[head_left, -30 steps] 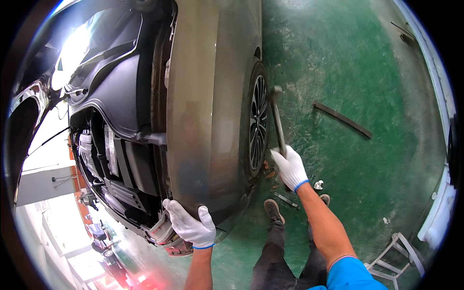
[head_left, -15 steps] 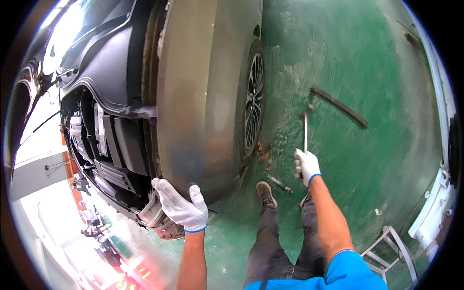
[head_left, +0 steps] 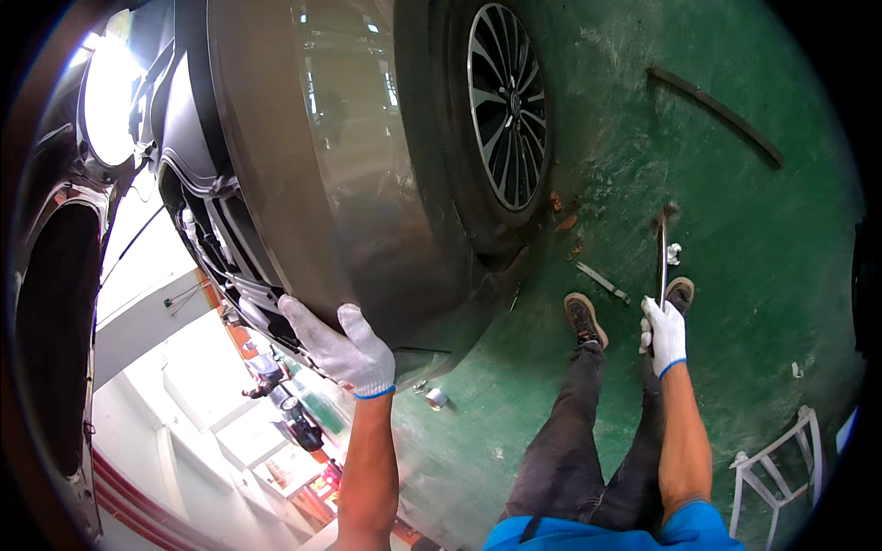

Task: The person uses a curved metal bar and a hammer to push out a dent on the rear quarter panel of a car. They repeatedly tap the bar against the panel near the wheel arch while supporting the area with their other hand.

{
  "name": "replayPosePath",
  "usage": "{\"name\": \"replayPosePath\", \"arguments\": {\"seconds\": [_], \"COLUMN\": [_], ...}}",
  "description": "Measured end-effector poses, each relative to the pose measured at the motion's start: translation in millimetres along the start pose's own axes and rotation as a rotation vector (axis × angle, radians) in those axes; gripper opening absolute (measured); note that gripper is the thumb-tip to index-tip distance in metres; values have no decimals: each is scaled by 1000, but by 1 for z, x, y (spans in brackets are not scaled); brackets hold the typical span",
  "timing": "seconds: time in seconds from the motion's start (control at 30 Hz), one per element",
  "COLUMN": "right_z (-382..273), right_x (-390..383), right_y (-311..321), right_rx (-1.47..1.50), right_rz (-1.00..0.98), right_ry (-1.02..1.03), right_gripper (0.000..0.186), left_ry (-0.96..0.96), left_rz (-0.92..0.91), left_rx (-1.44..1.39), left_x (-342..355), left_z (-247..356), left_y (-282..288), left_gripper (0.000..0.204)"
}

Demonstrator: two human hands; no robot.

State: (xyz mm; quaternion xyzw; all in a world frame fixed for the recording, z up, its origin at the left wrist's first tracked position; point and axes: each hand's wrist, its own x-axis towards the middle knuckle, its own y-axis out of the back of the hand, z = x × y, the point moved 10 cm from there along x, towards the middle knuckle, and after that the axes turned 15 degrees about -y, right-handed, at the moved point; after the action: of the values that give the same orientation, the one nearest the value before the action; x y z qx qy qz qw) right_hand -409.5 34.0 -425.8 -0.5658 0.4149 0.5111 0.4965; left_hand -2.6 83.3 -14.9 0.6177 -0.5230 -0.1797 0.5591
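My left hand [head_left: 342,351], in a white knit glove with a blue cuff, lies on the grey-brown fender [head_left: 363,239] near the car's front corner. Its fingers are stretched and the thumb is spread away from them. In my right hand [head_left: 665,332], also gloved, the fingers are wrapped round what looks like a hammer [head_left: 662,253] with a slim metallic shaft and a small brownish head. The hammer points away from me over the green floor, apart from the car. The front wheel [head_left: 513,106] is beyond my left hand, at the car's side.
A dark bar [head_left: 717,115] and a short metal strip [head_left: 604,283] lie on the green floor. Near the front bumper is a silver tape roll [head_left: 436,399]. A step ladder [head_left: 776,473] stands at lower right. The raised hood [head_left: 55,303] is at far left.
My view has shifted leftward and closer to the car's front corner. My left hand remains on the fender; my right hand still holds the hammer, now further from the car.
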Motion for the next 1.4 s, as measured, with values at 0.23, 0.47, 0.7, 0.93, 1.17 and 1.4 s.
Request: {"name": "replayPosePath", "arguments": {"seconds": [0.23, 0.47, 0.7, 0.93, 1.17, 1.4], "right_z": [33, -56, -105, -113, -102, -90], "right_x": [-37, -113, -185, -202, -209, -217], "right_y": [-67, -155, -237, -270, -275, -276], "right_rx": [1, -45, -82, -97, -154, -157], "right_rz": [-181, -239, -190, -102, -30, -50], "right_ry": [324, 462, 916, 1159, 1197, 1220], "right_gripper": [20, 26, 25, 23, 24, 20], "left_ry": [53, -554, -992, -1141, -1157, -1149], "left_rz": [21, 59, -50, -392, -330, -294], "left_rx": [-40, -122, 58, -7, -89, -118], "left_x": [0, 66, 95, 5, -44, -43], "left_z": [0, 73, 119, 94, 52, 53], "left_y": [-1, 11, -19, -16, -12, -12], "left_gripper": [69, 47, 53, 66, 65, 60]}}
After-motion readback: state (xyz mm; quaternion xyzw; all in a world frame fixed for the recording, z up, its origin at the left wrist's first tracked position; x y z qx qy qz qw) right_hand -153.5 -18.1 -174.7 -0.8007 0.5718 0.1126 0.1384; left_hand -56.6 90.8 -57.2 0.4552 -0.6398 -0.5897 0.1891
